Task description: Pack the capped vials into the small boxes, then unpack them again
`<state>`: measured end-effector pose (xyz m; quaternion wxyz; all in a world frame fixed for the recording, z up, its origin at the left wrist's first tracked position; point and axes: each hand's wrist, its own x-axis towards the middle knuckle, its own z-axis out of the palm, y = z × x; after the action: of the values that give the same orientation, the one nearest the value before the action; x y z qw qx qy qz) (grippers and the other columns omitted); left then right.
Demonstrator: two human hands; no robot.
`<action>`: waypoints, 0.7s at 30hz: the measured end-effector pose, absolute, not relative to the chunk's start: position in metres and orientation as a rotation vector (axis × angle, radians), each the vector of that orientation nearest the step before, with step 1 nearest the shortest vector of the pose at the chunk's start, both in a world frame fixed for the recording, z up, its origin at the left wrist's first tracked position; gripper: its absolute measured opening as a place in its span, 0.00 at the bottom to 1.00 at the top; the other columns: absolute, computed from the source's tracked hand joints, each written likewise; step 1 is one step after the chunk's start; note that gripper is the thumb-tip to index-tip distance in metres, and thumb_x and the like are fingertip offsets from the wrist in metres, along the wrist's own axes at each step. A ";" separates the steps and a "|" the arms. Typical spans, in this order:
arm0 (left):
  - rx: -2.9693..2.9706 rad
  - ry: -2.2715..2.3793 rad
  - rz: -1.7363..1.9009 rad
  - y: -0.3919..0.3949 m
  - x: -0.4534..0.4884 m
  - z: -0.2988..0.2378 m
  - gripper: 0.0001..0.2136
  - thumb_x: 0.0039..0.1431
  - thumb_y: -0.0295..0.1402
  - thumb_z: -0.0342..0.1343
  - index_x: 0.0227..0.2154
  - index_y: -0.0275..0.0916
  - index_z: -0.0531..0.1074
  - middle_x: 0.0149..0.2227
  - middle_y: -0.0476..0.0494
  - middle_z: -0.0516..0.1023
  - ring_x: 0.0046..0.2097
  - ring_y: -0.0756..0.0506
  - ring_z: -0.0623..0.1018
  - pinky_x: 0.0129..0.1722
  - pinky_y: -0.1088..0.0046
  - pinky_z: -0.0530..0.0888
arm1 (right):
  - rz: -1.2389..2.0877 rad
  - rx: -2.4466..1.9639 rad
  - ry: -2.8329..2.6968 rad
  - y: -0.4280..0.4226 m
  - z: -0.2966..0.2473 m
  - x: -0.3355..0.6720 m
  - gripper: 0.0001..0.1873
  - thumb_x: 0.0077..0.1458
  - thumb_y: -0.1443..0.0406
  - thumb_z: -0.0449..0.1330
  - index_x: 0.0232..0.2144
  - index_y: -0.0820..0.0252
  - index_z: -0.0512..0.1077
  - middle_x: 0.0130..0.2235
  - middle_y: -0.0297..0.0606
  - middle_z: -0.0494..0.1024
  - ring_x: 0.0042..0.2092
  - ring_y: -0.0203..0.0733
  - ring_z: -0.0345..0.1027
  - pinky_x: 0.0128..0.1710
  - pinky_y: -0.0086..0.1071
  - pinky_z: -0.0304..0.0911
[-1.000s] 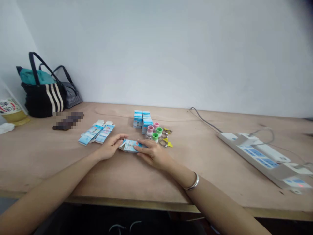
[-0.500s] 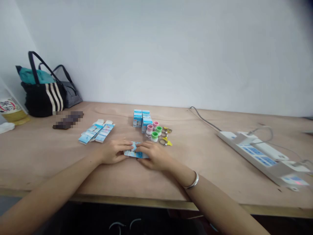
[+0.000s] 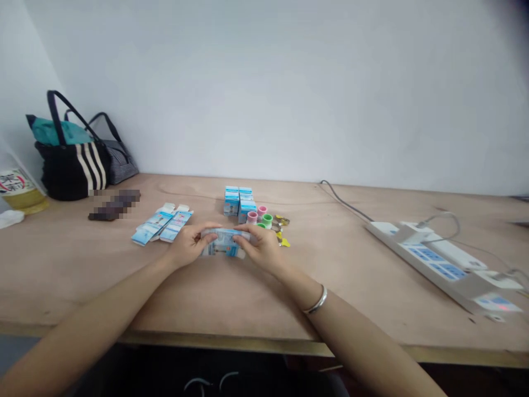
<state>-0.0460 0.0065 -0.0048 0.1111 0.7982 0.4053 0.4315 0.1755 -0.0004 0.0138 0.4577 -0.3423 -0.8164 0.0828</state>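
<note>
Between both hands is a small blue-and-white carton (image 3: 223, 242), its printed side facing me. My left hand (image 3: 190, 244) pinches its left end with thumb and fingers. At its right end, my right hand (image 3: 261, 246) grips the top edge, thumb on the near face. Just behind the right hand are small bottles with pink rims (image 3: 252, 217) and green rims (image 3: 267, 219), partly hidden by it. Beside them lie metal ring clamps with yellow tabs (image 3: 284, 241). Several folded-up blue boxes (image 3: 232, 202) stand farther back. Flat unfolded cartons (image 3: 154, 225) lie left of my left hand.
A white power strip (image 3: 438, 264) with plugs and cables lies at the right. Far left stand a black striped bag (image 3: 68, 170), a grey striped bag (image 3: 119, 160) and a bottle of yellowish liquid (image 3: 25, 196). A blurred dark object (image 3: 114, 205) rests nearby. A wall bounds the wooden table (image 3: 363, 275).
The carton has been raised and tipped up from lying low on the table, so a printed face shows. Both hands have shifted up slightly, and their thumbs now press its near side.
</note>
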 end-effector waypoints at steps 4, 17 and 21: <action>2.296 1.173 1.330 0.016 -0.043 -0.010 0.10 0.58 0.36 0.52 0.38 0.39 0.73 0.34 0.48 0.79 0.32 0.49 0.76 0.32 0.76 0.72 | 0.067 -0.870 -2.131 0.007 0.007 0.173 0.10 0.57 0.67 0.53 0.41 0.59 0.71 0.35 0.40 0.77 0.35 0.39 0.70 0.35 0.30 0.63; 2.456 1.361 1.206 0.013 -0.059 0.003 0.09 0.57 0.36 0.50 0.36 0.39 0.72 0.36 0.46 0.78 0.38 0.46 0.76 0.39 0.73 0.71 | 0.032 -0.902 -2.249 -0.004 0.007 0.176 0.27 0.55 0.66 0.55 0.56 0.62 0.54 0.51 0.50 0.68 0.50 0.48 0.65 0.47 0.39 0.63; 2.094 1.768 1.506 0.015 -0.090 0.017 0.13 0.54 0.38 0.52 0.41 0.40 0.70 0.38 0.47 0.78 0.38 0.46 0.76 0.35 0.74 0.72 | 0.091 -0.890 -2.200 -0.005 0.008 0.181 0.30 0.54 0.67 0.55 0.58 0.62 0.51 0.50 0.50 0.68 0.48 0.46 0.66 0.46 0.40 0.64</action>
<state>-0.0904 0.0153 0.0172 0.0074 0.6695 0.5655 0.4815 0.1807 -0.0054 0.0079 0.3739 -0.3477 -0.8591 0.0356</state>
